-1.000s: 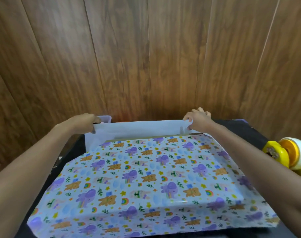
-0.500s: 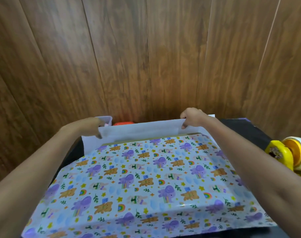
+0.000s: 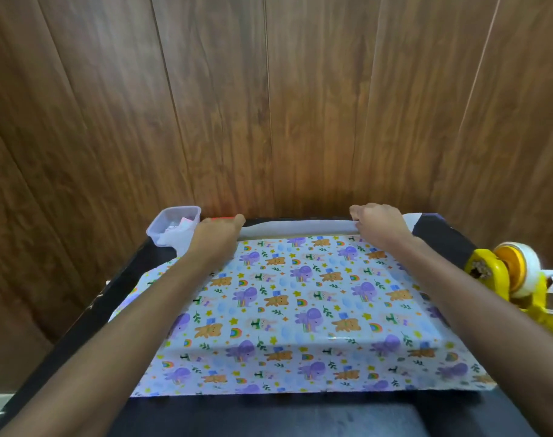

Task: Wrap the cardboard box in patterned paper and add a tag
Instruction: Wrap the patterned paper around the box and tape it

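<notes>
- Fingers (image 3: 237, 221) on the left hand (image 3: 218, 238) are curling over the far edge of the patterned wrapping paper (image 3: 300, 298) and gripping the white flap there. The fingertips themselves are tucking out of sight, so I can't tell exactly how they're pinching.
- Right hand (image 3: 379, 227) is doing the same at the other end of that flap, with its knuckles bending and its fingers (image 3: 357, 213) closing on the paper.
- Between the two hands the flap is showing its plain white underside, and it's looking rolled or folded over.
- The cardboard box is sitting under the paper, just this side of both hands. It's only showing up as a flat raised block with a crisp front edge, and the cardboard itself isn't really showing.
- The paper is looking glossy, with purple elephants, brown bears and little rainbows, and its near edge is lying flat on the black table (image 3: 442, 239).
- A clear plastic tub (image 3: 161, 230) is sitting just left of the left hand, and its contents are too blurry to name.
- A yellow tape dispenser (image 3: 489, 272) is getting cut off at the right edge.
- Wood panelling (image 3: 269, 105) is filling the background.
</notes>
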A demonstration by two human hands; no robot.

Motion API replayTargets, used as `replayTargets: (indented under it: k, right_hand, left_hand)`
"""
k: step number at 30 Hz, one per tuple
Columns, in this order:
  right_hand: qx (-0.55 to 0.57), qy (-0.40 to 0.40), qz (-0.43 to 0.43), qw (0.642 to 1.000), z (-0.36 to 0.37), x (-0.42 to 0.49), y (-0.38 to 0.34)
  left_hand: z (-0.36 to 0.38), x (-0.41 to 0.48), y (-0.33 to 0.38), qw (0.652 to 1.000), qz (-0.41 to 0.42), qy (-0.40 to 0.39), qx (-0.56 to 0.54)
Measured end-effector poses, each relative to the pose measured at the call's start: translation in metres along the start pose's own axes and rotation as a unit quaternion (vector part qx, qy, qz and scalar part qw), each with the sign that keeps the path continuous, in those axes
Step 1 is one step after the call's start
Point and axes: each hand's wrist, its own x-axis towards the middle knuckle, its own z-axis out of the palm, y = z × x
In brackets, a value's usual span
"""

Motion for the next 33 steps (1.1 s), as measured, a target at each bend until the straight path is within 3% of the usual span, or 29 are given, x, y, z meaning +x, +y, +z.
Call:
replayTargets:
  k: [5,9,11,16,22,26,29,33]
  right_hand:
    - [0.084,-0.028,0.037,0.995,0.003,-0.002,0.013]
    - [0.077,-0.056,0.027,0.995,0.005,0.008,0.016]
    - [0.064,-0.035,0.032,0.997,0.006,0.008,0.017]
    - [0.038,0.048,0.029,0.998,0.009,-0.011,0.007]
    - [-0.022,0.076,0.0,0.997,0.007,-0.025,0.005]
    - [-0.031,0.046,0.001,0.998,0.006,-0.027,0.0]
    - [-0.025,0.043,0.01,0.999,0.006,-0.029,0.0]
    - [-0.023,0.046,0.01,0.999,0.004,-0.031,-0.002]
  left_hand:
    - [-0.001,0.01,-0.048,0.991,-0.035,-0.094,-0.089]
    - [0.016,0.014,-0.077,0.991,-0.01,-0.079,-0.106]
    - [0.013,0.007,-0.07,0.996,-0.005,-0.044,-0.077]
    - [0.015,-0.008,-0.057,0.992,0.097,0.038,0.069]
    - [0.007,-0.012,-0.053,0.973,0.157,0.043,0.161]
    - [-0.003,-0.012,-0.042,0.97,0.133,-0.047,0.199]
    - [-0.014,-0.013,-0.026,0.983,0.07,-0.112,0.13]
    - [-0.026,-0.012,0.011,0.987,0.016,-0.124,-0.098]
